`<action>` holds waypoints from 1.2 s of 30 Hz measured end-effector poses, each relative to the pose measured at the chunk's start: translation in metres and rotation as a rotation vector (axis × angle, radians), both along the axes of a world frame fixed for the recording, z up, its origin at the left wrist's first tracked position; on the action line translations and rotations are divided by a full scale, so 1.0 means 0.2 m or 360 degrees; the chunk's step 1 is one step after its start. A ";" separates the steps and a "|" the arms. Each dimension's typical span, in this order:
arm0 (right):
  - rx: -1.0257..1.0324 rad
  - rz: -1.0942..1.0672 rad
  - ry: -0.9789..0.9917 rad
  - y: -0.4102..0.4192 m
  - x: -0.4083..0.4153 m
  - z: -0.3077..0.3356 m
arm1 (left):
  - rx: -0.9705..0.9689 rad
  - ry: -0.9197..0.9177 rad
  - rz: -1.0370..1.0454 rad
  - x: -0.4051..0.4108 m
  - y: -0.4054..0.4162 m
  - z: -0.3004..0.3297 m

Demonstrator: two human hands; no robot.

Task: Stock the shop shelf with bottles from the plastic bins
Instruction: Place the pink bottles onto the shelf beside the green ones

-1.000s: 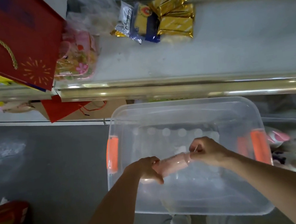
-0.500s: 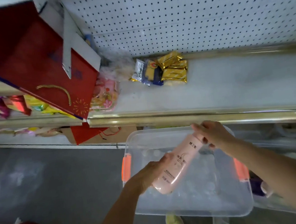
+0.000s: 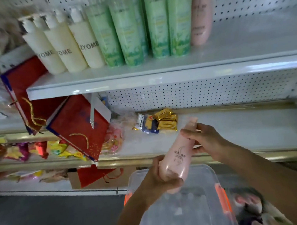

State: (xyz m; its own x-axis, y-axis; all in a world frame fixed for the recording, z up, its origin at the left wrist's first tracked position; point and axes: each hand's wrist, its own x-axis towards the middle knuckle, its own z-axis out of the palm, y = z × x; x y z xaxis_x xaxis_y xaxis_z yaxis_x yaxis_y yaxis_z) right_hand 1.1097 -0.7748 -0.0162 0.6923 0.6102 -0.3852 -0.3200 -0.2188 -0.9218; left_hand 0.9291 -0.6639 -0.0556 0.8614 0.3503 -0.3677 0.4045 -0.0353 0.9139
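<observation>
A pink bottle [image 3: 180, 152] is held tilted above the clear plastic bin [image 3: 174, 212], cap pointing up and away. My left hand [image 3: 162, 179] grips its base. My right hand [image 3: 205, 141] holds its neck and upper body. On the white upper shelf [image 3: 167, 73] stand cream bottles [image 3: 64, 48], green bottles [image 3: 135, 27] and one pink bottle [image 3: 200, 11] at the right end of the row.
Right of the shelved pink bottle the upper shelf is bare. The lower shelf holds gold and blue packets [image 3: 156, 122], red gift bags [image 3: 77, 127] and sweets [image 3: 38, 149]. The bin has orange latches [image 3: 223, 198]. Dark floor lies at left.
The view has tilted up, bringing the upper shelf of bottles into sight. Both hands have lifted the pink bottle from over the bin up in front of the lower shelf.
</observation>
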 end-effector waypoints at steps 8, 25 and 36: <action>0.0205 -0.0138 -0.0248 -0.13 0.13 0.51 | 0.0360 -0.0449 -0.0085 0.25 -0.07 0.33; 0.0371 -0.0169 -0.1049 -0.19 0.62 1.22 | 0.1384 -0.0688 0.0469 1.01 -0.20 0.90; 0.0263 0.0008 -0.1517 0.01 0.86 1.30 | 0.1370 -0.0827 0.0648 1.31 -0.13 0.89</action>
